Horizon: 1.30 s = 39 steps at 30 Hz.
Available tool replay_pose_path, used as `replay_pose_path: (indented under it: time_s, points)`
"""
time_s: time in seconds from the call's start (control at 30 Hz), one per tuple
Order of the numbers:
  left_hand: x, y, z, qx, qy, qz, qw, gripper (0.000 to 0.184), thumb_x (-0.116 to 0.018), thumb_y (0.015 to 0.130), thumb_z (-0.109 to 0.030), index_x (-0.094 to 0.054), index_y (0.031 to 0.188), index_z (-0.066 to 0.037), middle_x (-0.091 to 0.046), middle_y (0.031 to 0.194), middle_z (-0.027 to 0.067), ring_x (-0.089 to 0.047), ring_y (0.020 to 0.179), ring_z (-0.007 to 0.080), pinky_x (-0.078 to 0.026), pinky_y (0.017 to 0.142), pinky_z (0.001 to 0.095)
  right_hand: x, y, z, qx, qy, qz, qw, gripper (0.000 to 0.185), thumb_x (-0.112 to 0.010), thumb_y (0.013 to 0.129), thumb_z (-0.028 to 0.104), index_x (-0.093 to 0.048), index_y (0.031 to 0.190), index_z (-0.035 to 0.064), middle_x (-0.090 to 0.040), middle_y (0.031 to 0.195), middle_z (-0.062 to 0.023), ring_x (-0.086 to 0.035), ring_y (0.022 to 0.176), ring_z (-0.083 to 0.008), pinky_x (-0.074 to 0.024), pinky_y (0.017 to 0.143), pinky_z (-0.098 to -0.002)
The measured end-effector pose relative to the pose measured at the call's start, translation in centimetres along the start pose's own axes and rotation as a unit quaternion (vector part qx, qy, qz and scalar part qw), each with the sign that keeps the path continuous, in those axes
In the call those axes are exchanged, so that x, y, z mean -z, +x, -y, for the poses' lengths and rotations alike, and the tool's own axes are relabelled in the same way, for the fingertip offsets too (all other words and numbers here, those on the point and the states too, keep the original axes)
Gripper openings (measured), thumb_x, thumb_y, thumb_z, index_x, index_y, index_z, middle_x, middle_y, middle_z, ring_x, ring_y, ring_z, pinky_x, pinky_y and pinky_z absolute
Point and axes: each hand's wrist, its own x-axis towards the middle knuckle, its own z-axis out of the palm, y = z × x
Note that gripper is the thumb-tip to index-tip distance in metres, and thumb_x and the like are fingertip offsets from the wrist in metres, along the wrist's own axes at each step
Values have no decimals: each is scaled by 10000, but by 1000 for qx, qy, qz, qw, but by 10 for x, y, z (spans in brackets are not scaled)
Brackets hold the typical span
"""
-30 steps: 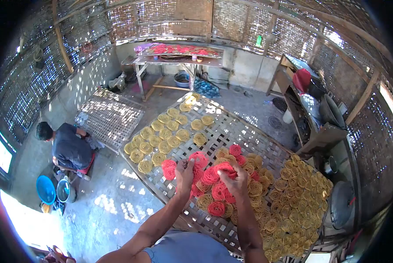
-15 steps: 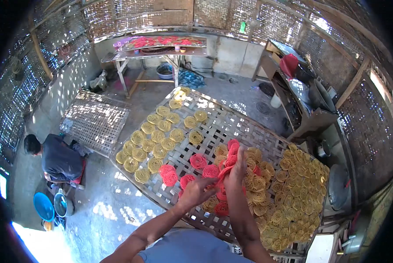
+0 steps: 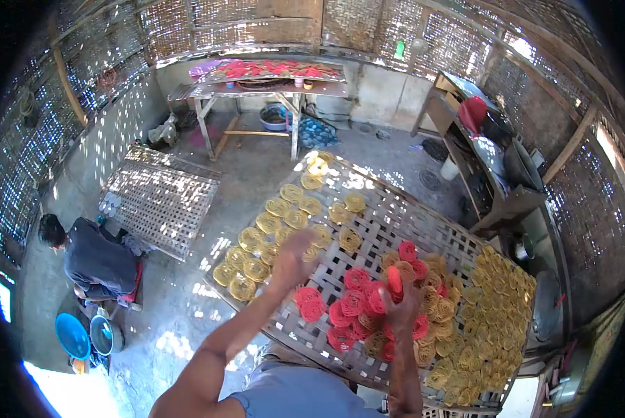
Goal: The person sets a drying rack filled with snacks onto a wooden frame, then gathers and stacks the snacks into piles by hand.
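My right hand (image 3: 403, 305) is closed around a small stack of red coiled crackers (image 3: 394, 280), above the woven bamboo tray (image 3: 387, 202). Blurred by motion, my left hand (image 3: 295, 261) is over the yellow coiled crackers (image 3: 251, 240) on the tray's left part; its fingers are smeared and I cannot make out anything in them. Loose red coiled crackers (image 3: 353, 302) lie between my hands, some overlapping. Beneath and beside my right hand, more red ones mix with piled yellow-brown crackers (image 3: 443, 308).
Dense yellow crackers (image 3: 490, 320) cover the tray's right end. At left a person (image 3: 100, 256) crouches near a blue basin (image 3: 72, 334) and a metal pot (image 3: 102, 334). Another woven tray (image 3: 160, 198) lies on the floor. Behind stands a table (image 3: 267, 89) with red pieces; a wooden shelf (image 3: 466, 164) is at right.
My left hand has moved away from my right, up and over the yellow crackers. My right hand has lowered and turned, still holding red crackers. The view has shifted slightly.
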Motion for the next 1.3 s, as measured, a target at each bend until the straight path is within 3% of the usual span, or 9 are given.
replay_pose_path:
  time_s: [0.1,0.2,0.3,0.4,0.6,0.8,1.0,1.1,1.3]
  points:
    - [15,38,73,109,218,-66,968,676,-737,830,-410,-538,1354,-31,-534,1369,239,-449,1329,406,-350,1116,498,-8,-18,5,58,-63,1,996,679,-761,782,509,-618,1247,35,-635,1217,-178,-551,1200,-377,-394,1046,-518]
    - [16,64,130,127,257,-66,956,763,-672,865,-484,-453,1418,-5,-421,1475,248,-346,1405,409,-281,1160,503,-12,-24,14,96,-128,-8,987,676,-751,779,545,-634,1236,61,-631,1247,-123,-521,1251,-336,-358,1072,-520]
    - [-1,74,129,179,240,81,951,808,-644,880,-497,-399,1441,32,-360,1518,244,-292,1438,397,-231,1190,484,-16,-24,14,57,-119,3,991,659,-744,785,548,-643,1228,70,-623,1264,-100,-510,1267,-318,-337,1086,-517]
    - [-18,64,130,115,283,22,952,771,-669,866,-467,-433,1406,30,-354,1522,249,-295,1434,408,-232,1194,483,-21,-26,9,50,-114,-7,992,663,-748,779,555,-648,1220,70,-626,1255,-99,-514,1264,-309,-331,1089,-512]
    - [-12,58,135,68,197,7,978,635,-761,808,-329,-528,1299,0,-463,1399,227,-385,1350,407,-329,1134,499,-17,-23,18,64,-116,-19,991,601,-792,759,441,-648,1199,58,-629,1221,-124,-527,1224,-341,-359,1067,-498]
    - [-2,58,81,84,83,10,993,634,-796,759,-233,-546,1318,-67,-555,1254,188,-491,1234,390,-386,1079,492,-22,-24,14,45,-128,-16,991,622,-771,773,508,-662,1189,59,-629,1238,-103,-525,1243,-297,-340,1088,-483]
    - [-37,42,64,-23,-29,-10,999,622,-785,759,-182,-554,1324,-67,-599,1207,181,-576,1140,366,-474,994,457,-20,-23,15,67,-116,-31,991,590,-790,761,465,-664,1169,57,-638,1200,-123,-539,1213,-327,-356,1061,-487]
    - [-30,51,43,34,-216,54,974,543,-739,798,-182,-576,1306,-81,-641,1168,179,-623,1080,356,-501,957,440,-23,-25,9,49,-122,-13,991,645,-730,797,554,-660,1197,54,-633,1242,-110,-518,1251,-299,-323,1098,-493]
    - [-53,50,19,-6,-53,158,986,506,-667,875,-350,-584,1318,-119,-667,1171,170,-637,1084,344,-519,919,428,-19,-24,14,41,-113,-2,993,645,-718,806,554,-658,1204,50,-632,1254,-112,-503,1268,-302,-316,1107,-494]
